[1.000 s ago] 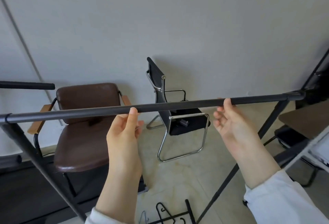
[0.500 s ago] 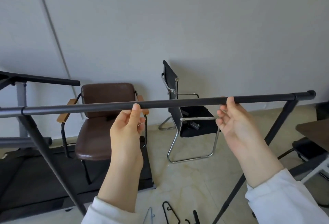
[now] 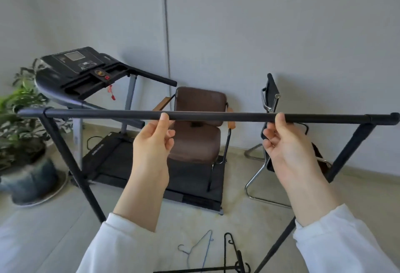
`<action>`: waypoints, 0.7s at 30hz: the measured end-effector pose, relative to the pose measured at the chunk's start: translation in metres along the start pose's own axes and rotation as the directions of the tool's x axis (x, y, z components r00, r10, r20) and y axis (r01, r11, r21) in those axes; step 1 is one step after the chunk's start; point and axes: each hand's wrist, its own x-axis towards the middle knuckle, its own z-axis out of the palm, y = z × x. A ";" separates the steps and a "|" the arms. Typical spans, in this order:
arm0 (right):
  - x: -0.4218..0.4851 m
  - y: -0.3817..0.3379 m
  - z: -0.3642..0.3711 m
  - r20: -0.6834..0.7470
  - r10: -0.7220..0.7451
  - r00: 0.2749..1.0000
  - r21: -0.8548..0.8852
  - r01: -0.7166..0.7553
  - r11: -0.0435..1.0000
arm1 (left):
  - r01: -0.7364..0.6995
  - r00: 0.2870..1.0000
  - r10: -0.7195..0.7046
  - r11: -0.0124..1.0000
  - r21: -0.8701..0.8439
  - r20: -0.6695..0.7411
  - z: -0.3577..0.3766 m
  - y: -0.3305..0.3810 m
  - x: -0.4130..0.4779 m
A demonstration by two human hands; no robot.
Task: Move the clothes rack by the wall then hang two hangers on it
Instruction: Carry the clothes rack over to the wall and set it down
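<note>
The rack's (image 3: 216, 116) black top bar runs across the middle of the frame, from its left leg (image 3: 71, 164) at mid left to a capped end at far right, where another leg (image 3: 346, 153) slants down. The left hand (image 3: 151, 142) grips the bar just left of centre, thumb over the near side and fingers (image 3: 170, 137) curled under it. The right hand (image 3: 283, 145) grips it right of centre in the same way, fingers (image 3: 268, 134) bent around the bar. White sleeves cover both forearms. On the floor at the bottom centre lie a blue wire hanger (image 3: 201, 249) and, just beside it, a black hanger (image 3: 230, 249). Behind the bar stand a brown chair (image 3: 199, 125) on a treadmill (image 3: 86, 71), a black chair (image 3: 270, 90) to the right, and a blurred plant (image 3: 19, 121) at the left edge, all near the grey wall (image 3: 259, 23).
</note>
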 end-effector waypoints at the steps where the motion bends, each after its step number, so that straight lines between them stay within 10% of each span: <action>1: -0.006 0.002 0.008 0.040 0.014 0.999 -0.004 -0.014 1.000 | -0.018 0.999 0.018 1.000 -0.003 -0.031 -0.011 0.007 -0.006; 21: -0.191 0.058 0.182 0.555 0.168 0.814 -0.142 -0.107 0.984 | -0.275 0.848 0.234 0.961 -0.017 -0.474 -0.246 0.128 -0.123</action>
